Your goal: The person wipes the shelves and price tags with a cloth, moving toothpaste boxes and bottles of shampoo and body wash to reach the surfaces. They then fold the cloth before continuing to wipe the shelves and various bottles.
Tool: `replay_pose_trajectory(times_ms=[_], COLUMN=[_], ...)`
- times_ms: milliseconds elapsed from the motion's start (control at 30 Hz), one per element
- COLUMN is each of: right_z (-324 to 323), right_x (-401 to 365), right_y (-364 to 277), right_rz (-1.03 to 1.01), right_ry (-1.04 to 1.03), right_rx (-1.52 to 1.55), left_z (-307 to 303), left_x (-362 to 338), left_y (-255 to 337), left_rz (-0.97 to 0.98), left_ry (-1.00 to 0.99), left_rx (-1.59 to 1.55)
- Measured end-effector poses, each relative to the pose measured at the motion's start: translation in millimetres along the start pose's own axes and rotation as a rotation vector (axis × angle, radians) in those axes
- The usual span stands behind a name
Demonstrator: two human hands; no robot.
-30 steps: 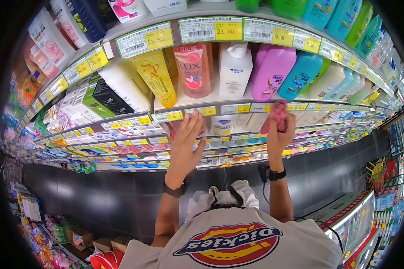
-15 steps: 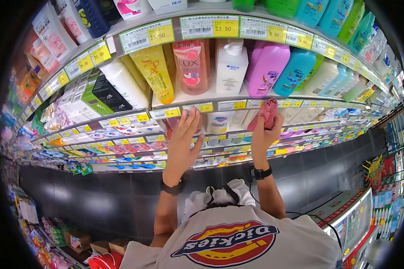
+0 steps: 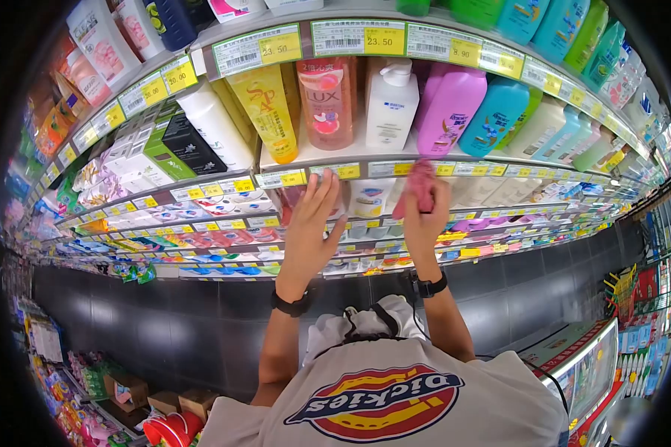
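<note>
My right hand (image 3: 428, 216) is closed around a bunched pink cloth (image 3: 419, 188), which overlaps the price-tag strip (image 3: 466, 169) along the shelf front. My left hand (image 3: 311, 227) is open, fingers stretched upward, with the fingertips right at the same strip, below the LUX bottle. On the shelf above the hands stand a yellow tube (image 3: 267, 112), the pink LUX bottle (image 3: 326, 104), a white pump bottle (image 3: 391, 104), a purple-pink bottle (image 3: 452, 108) and a teal bottle (image 3: 495, 118). A white bottle (image 3: 370, 197) shows on the shelf below, between my hands.
Another price-tagged shelf edge (image 3: 359, 39) curves across the top. Boxes (image 3: 160, 153) and a white tube (image 3: 215, 127) stand at left. Dark floor tiles (image 3: 201, 313) lie below. Behind at lower left are cardboard boxes (image 3: 197, 402) and a red bucket (image 3: 173, 428); a glass-sided case (image 3: 585, 372) is at right.
My right hand has moved left along the shelf edge with the pink cloth. My left hand stays at the strip, and the view has shifted slightly.
</note>
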State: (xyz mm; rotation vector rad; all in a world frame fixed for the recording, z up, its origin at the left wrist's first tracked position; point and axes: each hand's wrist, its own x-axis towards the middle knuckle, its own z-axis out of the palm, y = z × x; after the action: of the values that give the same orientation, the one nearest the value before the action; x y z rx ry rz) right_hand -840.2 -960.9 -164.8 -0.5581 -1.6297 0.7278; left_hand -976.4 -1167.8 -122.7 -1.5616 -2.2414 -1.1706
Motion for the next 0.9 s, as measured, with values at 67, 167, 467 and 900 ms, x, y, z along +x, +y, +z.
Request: replay_pose_trajectory(times_ms=[67,167,467,900], right_z=[-4.9,-1.4,-5.5,6.3], right_x=[1.6,0.5,10.7,9.7], right_y=[-13.2,5.2,-12.8,-16.3], right_rz=[-0.035,0.215,-0.033,0.047], right_ry=[-0.131,0.248,-0.072,0.001], right_rx=[0.01,0.061,-0.005,0.099], left_z=[1.0,-0.7,4.0,-0.1], left_x=[-0.4,-0.4,-1.7,-0.5], left_y=[-0.6,-0.7,0.2,-0.3], left_rz=[0.004,0.016,0.009,0.017], left_ry=[0.004,-0.003,0.024,0.008], left_rx=[0.005,0.02,0.0,-0.018])
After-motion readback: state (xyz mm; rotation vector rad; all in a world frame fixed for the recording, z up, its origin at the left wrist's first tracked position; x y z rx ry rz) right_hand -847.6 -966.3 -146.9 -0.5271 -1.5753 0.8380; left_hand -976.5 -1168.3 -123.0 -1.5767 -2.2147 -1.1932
